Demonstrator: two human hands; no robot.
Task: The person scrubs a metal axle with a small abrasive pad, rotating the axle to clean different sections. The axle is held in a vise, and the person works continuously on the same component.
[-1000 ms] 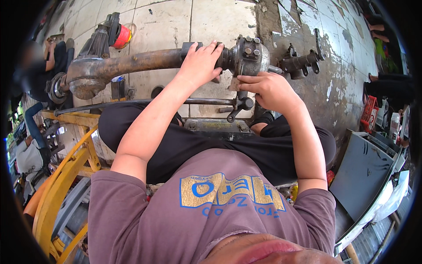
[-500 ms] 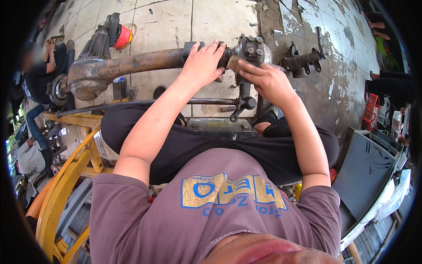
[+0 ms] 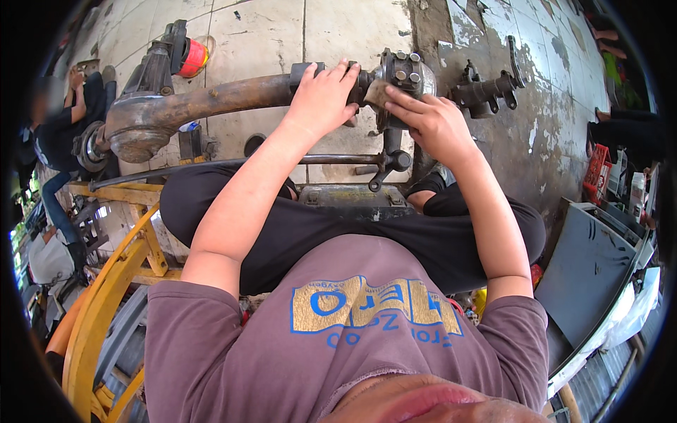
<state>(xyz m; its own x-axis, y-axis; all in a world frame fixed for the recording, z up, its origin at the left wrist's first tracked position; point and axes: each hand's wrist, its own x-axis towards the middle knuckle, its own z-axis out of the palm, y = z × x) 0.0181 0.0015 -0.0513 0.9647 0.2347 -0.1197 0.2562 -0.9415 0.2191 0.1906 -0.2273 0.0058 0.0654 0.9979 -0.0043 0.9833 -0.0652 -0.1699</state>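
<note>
A rusty vehicle axle [image 3: 211, 99] lies across the tiled floor in front of my crossed legs. My left hand [image 3: 324, 95] rests flat on the axle tube, fingers spread over it, just left of the bolted hub [image 3: 405, 70]. My right hand [image 3: 430, 120] presses a small brownish pad [image 3: 377, 93] against the hub's near face, fingers closed on it. A thin steering rod [image 3: 233, 163] runs below the axle, ending in a joint [image 3: 391, 161] under my right hand.
A separate knuckle part [image 3: 486, 88] lies right of the hub. A red can [image 3: 190, 58] stands behind the axle's left end. A yellow metal frame [image 3: 113, 282] is at my left, a grey panel [image 3: 592, 275] at my right. A person sits at far left [image 3: 67, 120].
My right hand has shifted up from the rod joint to the hub face. The left hand stays on the axle tube.
</note>
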